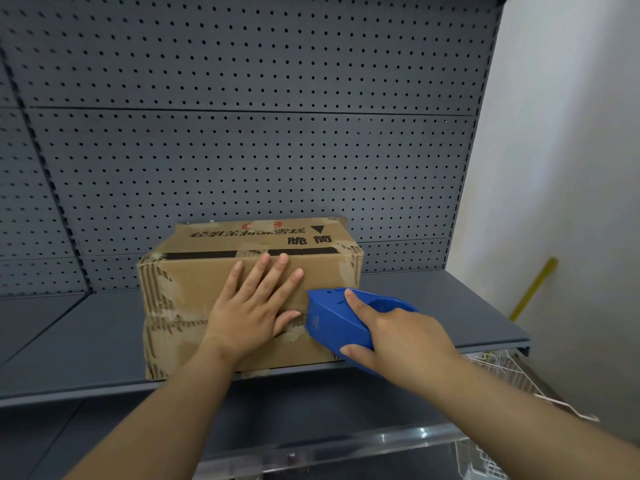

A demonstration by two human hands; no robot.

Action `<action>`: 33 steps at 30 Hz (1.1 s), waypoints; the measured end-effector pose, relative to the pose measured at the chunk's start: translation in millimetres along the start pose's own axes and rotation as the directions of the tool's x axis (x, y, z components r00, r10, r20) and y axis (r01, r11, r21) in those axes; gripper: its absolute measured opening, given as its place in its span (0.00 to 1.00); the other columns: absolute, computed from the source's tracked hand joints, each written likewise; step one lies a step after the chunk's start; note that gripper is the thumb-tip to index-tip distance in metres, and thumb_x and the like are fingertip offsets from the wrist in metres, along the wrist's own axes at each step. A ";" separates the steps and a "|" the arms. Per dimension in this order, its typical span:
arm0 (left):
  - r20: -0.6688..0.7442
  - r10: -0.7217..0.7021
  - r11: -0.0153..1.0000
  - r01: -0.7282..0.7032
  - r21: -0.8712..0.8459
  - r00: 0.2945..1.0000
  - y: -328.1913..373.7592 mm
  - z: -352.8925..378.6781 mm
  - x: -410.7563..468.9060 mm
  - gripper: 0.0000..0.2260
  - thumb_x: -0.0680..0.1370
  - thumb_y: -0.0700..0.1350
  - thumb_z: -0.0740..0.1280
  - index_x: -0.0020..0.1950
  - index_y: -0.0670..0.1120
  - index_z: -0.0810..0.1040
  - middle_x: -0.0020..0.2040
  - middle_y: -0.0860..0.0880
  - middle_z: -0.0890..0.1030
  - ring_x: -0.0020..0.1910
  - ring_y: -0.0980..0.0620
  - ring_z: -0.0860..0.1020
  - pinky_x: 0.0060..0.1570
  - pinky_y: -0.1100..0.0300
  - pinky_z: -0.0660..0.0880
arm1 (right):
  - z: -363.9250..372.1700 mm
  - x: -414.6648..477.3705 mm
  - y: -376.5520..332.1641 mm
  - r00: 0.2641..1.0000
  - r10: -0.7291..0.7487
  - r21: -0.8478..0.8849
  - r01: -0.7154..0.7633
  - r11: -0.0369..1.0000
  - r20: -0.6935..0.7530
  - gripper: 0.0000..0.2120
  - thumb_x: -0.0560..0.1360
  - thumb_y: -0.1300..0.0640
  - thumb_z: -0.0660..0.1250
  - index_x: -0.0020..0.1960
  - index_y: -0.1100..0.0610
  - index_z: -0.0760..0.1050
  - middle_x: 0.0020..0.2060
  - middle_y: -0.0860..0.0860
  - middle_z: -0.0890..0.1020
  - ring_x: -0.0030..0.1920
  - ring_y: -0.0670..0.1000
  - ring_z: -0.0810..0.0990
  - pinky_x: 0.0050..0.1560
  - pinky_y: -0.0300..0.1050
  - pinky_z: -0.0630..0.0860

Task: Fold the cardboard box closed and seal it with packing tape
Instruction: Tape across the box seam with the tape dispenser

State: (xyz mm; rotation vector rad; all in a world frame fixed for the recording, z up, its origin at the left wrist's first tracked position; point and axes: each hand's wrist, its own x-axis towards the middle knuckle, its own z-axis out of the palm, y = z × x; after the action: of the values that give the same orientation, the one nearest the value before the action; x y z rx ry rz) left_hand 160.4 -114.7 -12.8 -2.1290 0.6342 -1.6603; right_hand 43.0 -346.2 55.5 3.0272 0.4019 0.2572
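A worn brown cardboard box [194, 282] with black printed characters stands on a grey shelf, its flaps folded down. My left hand [252, 306] lies flat on the box's near face, fingers spread, right over the horizontal seam. My right hand [398, 337] grips a blue tape dispenser [332, 317], whose front edge presses against the box at the seam, just right of my left thumb. The tape itself is hard to see.
The grey metal shelf [433, 306] has a pegboard back [242, 133]. A white wall [571, 168] rises on the right with a yellow strip [535, 289] leaning on it. A white wire basket [512, 379] sits below right, and a clear panel [346, 448] runs below the shelf.
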 end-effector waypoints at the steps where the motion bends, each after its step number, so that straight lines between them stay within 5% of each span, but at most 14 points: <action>1: -0.006 -0.002 1.000 0.002 -0.003 1.000 0.3 0.0 1.0 0.31 0.76 0.64 0.55 0.76 0.50 0.56 0.78 0.46 0.47 0.76 0.46 0.49 0.72 0.45 0.48 | 0.8 0.4 1.0 1.000 -0.002 0.004 0.002 1.000 -0.002 0.37 0.76 0.35 0.52 0.77 0.45 0.38 0.53 0.53 0.80 0.49 0.53 0.80 0.44 0.47 0.77; 24: -0.024 0.014 0.998 -0.016 -0.059 1.000 13.4 1.2 12.8 0.27 0.77 0.62 0.53 0.75 0.57 0.56 0.78 0.46 0.47 0.76 0.43 0.47 0.71 0.41 0.45 | 1.0 -11.4 44.7 0.993 -0.114 0.023 0.114 0.993 0.028 0.36 0.75 0.33 0.52 0.75 0.38 0.36 0.56 0.49 0.80 0.51 0.52 0.78 0.45 0.46 0.75; 33: -0.036 0.041 0.999 -0.042 -0.021 0.998 7.0 6.1 11.6 0.29 0.76 0.63 0.56 0.75 0.57 0.57 0.78 0.45 0.49 0.76 0.43 0.48 0.70 0.41 0.46 | -5.1 -32.0 96.8 0.999 0.015 -0.022 -0.014 1.000 0.036 0.37 0.75 0.34 0.53 0.74 0.38 0.33 0.58 0.45 0.79 0.54 0.49 0.78 0.41 0.40 0.68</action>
State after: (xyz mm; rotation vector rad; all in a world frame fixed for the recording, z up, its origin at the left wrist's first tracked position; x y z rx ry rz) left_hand 167.9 -126.9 -8.7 -2.0904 0.7055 -1.6803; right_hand 36.1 -447.7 65.1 3.0095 0.3719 0.2058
